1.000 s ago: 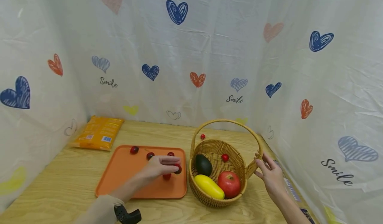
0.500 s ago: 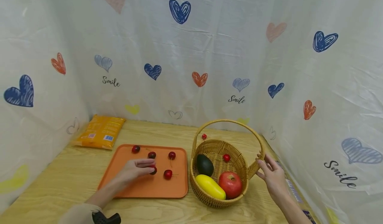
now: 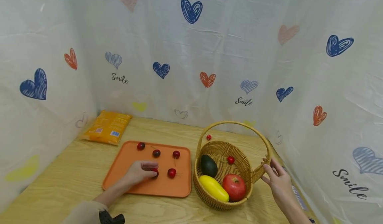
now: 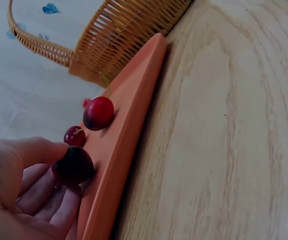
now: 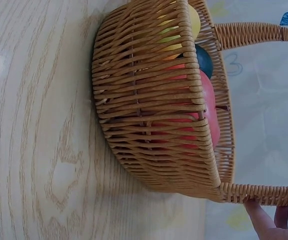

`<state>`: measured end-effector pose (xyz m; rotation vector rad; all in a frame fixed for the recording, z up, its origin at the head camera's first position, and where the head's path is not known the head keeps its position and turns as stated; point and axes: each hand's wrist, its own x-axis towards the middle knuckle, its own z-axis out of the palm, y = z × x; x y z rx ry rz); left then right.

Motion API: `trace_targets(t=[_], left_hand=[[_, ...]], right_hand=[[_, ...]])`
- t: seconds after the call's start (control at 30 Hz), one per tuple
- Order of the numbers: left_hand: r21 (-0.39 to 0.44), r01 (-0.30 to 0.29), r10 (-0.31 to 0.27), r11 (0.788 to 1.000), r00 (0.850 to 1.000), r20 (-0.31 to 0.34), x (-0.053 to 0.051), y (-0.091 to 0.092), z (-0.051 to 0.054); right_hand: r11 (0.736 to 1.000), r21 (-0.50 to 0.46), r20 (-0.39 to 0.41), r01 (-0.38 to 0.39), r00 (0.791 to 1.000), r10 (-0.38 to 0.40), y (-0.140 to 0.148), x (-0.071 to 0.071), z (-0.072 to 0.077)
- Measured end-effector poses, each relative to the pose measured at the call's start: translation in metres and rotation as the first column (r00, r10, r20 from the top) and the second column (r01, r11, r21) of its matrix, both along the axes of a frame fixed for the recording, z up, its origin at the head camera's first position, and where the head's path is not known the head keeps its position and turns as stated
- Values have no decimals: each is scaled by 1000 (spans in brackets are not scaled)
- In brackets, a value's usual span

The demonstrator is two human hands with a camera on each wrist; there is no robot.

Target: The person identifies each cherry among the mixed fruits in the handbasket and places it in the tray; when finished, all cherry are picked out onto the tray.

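Observation:
My left hand [image 3: 140,173] is over the orange tray [image 3: 131,187], pinching a dark red cherry [image 4: 73,166] between thumb and fingers. The cherry is close to the tray's surface; whether it touches is hard to tell. Several other cherries lie on the tray, among them a red cherry [image 3: 172,173] just to the right. My right hand [image 3: 279,180] holds the handle [image 5: 259,194] of the wicker basket [image 3: 206,197] at its right side. Inside the basket are a dark green avocado [image 3: 208,166], a yellow oblong fruit [image 3: 213,188], a red pomegranate [image 3: 234,187] and a small red cherry [image 3: 230,160].
An orange packet [image 3: 109,127] lies at the back left of the wooden table [image 3: 161,210]. Behind the basket is a small red fruit [image 3: 208,137]. A white curtain [image 3: 221,57] printed with hearts surrounds the table.
My left hand has moved left across the tray with the cherry, then lowered slightly. The right hand keeps its hold on the basket handle. The head view has shifted a little.

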<state>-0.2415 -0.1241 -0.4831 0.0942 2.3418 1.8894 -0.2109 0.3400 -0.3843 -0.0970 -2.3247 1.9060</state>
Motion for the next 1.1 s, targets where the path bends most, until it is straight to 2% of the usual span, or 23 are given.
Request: trace_targets(t=[0.33, 0.4, 0.5, 0.57, 0.67, 0.77, 0.83, 0.97, 1.1], left_hand=[[-78, -55, 54, 995, 999, -6, 3, -1, 2], [-71, -75, 75, 995, 997, -9, 3, -1, 4], [-17, -101, 101, 995, 995, -26, 1, 1, 10], [19, -98, 99, 995, 994, -50, 1, 5, 16], [80, -26, 33, 996, 996, -87, 2, 18, 27], [134, 89, -73, 987, 990, -118, 6, 37, 38], [182, 164, -143, 969, 982, -124, 7, 52, 43], [241, 273, -247, 931, 960, -132, 10, 88, 56], [283, 375, -347, 883, 927, -145, 17, 127, 67]], right_hand=[[1000, 2, 6, -1, 1000, 1, -2, 1, 0], [1000, 1, 8, 0, 1000, 0, -2, 0, 0], [1000, 1, 15, 5, 1000, -5, -3, 0, 0], [1000, 3, 17, 4, 1000, -4, -2, 0, 0], [1000, 2, 15, 4, 1000, -4, -2, 0, 1], [1000, -4, 11, 2, 1000, -1, -2, 0, 1], [1000, -6, 10, -1, 1000, 1, -1, 0, 1], [1000, -7, 8, 1, 1000, -1, 0, 0, 0], [1000, -18, 8, 2, 1000, -2, -1, 0, 0]])
